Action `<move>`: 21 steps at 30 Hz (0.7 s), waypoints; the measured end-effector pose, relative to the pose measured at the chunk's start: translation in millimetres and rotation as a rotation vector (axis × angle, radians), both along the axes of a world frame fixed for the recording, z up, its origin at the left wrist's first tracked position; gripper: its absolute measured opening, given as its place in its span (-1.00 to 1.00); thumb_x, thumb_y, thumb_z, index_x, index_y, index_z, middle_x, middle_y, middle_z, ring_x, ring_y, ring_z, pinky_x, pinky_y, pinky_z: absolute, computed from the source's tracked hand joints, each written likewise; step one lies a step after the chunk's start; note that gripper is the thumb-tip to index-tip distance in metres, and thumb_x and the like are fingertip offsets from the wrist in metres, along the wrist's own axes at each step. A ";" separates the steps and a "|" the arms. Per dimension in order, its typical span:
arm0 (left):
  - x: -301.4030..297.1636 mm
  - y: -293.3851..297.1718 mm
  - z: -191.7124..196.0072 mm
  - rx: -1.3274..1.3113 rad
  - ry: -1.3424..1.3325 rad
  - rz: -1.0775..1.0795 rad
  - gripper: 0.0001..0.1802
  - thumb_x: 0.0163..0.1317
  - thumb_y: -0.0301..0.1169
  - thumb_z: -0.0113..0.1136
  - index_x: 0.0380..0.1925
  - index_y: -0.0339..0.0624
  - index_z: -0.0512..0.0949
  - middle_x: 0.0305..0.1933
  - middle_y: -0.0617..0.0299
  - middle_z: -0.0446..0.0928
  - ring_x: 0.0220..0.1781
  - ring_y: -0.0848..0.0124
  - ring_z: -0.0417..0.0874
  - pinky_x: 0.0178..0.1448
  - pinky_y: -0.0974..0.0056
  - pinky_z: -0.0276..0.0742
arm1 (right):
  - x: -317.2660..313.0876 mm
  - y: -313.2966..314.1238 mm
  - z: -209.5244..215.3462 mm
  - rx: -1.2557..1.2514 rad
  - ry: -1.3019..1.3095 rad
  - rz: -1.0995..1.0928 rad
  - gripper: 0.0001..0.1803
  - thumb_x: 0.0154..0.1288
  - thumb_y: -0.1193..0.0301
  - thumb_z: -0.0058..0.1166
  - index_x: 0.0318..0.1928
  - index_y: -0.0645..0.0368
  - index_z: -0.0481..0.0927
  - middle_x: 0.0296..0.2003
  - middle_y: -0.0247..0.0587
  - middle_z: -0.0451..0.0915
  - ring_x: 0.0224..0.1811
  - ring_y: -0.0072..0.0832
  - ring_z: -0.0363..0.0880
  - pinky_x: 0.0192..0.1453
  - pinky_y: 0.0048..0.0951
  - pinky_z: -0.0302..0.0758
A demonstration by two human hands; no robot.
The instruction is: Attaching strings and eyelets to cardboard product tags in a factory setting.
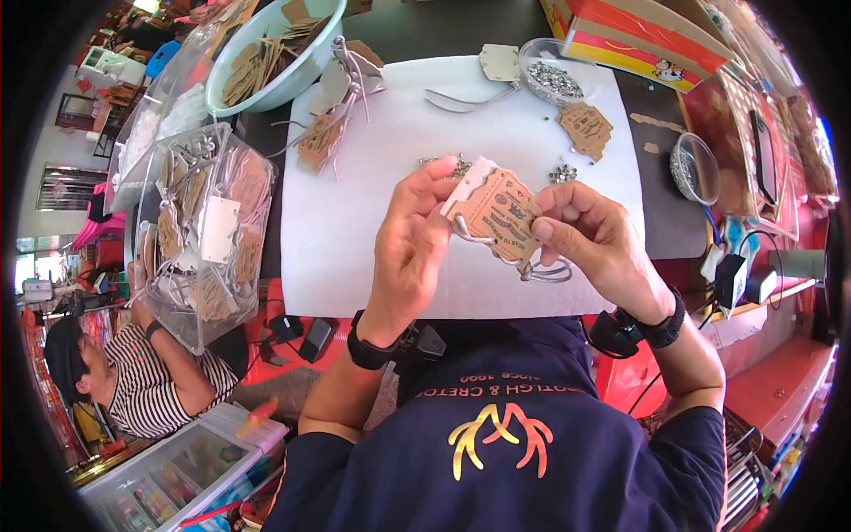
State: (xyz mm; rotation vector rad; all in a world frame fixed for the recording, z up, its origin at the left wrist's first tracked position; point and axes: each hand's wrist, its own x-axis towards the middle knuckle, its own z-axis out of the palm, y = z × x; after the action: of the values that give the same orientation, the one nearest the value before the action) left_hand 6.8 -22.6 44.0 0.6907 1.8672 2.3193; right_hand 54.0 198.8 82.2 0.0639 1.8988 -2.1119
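Between my hands, above the white mat (355, 266), is a brown printed cardboard tag (498, 217) with a scalloped edge, tilted. A white strip, either its other face or a second card, shows along its upper left edge. Grey cord (474, 232) threads through the tag and loops below it. My left hand (406, 244) grips the left edge between thumb and fingers. My right hand (592, 232) pinches the right edge; its curled fingers hide part of the tag. Small metal pieces (562, 174) lie in a pile just beyond my right hand, and more sit behind the tag.
Brown tags with cords (317, 142) and a loose brown tag (585, 131) lie on the mat. A clear bowl of metal pieces (554, 78) stands at the back. Left are a pale green basin (306, 66) and a clear bin (200, 315). A person in stripes (160, 377) sits at left.
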 end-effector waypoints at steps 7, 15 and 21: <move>0.7 6.1 -2.7 0.118 -0.349 -0.318 -0.42 0.53 -0.09 -0.12 0.27 -0.39 0.26 0.14 -0.04 0.52 0.05 0.22 0.66 0.01 0.12 0.65 | 6.9 5.9 -12.4 -0.004 -0.028 -0.061 -0.72 0.45 0.37 0.14 0.03 0.30 0.52 -0.19 -0.34 0.63 -0.32 -0.74 0.54 -0.20 -0.65 0.53; 0.5 17.2 4.7 -0.027 -0.388 -0.220 -0.57 0.41 -0.32 0.18 0.15 -0.35 0.38 -0.08 0.15 0.61 -0.18 0.50 0.66 -0.23 0.39 0.65 | 11.6 4.8 -14.7 0.047 -0.054 -0.029 -0.75 0.44 0.38 0.14 0.00 0.28 0.54 -0.24 -0.38 0.62 -0.32 -0.75 0.53 -0.21 -0.64 0.54; 4.0 20.9 2.5 -0.062 -0.430 -0.227 -0.68 0.40 -0.39 0.16 0.06 -0.29 0.42 -0.18 0.25 0.60 -0.28 0.59 0.63 -0.33 0.45 0.58 | 13.0 4.7 -17.8 0.046 -0.102 -0.024 -0.76 0.44 0.38 0.14 -0.02 0.29 0.55 -0.25 -0.37 0.62 -0.30 -0.73 0.56 -0.23 -0.62 0.58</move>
State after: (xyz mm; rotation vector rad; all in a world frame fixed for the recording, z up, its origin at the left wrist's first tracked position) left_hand 10.8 -1.7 46.6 0.3373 1.5711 2.0554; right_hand 67.0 203.5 64.4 0.2013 1.8965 -2.0388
